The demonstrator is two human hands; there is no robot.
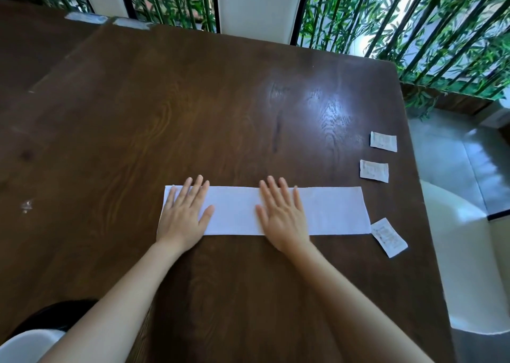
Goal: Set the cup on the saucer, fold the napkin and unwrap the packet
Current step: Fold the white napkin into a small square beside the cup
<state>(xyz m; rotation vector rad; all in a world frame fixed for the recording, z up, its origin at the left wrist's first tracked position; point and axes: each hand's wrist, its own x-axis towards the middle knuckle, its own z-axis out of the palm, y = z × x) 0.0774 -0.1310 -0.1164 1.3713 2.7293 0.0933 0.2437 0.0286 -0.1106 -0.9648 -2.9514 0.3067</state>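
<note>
A white napkin (pixel 331 210) lies folded into a long flat strip on the dark wooden table (pixel 220 114). My left hand (pixel 183 213) rests flat on the strip's left end, fingers spread. My right hand (pixel 281 216) lies flat on its middle, palm down. Three small white packets sit to the right: one (pixel 383 141) farthest, one (pixel 374 170) in the middle, and one (pixel 389 237) touching the napkin's near right corner. No cup or saucer is in view.
The table's right edge (pixel 422 197) runs close beside the packets. A white chair (pixel 256 3) stands at the far side and another white seat (pixel 458 252) at the right. Bamboo plants (pixel 441 31) line the back.
</note>
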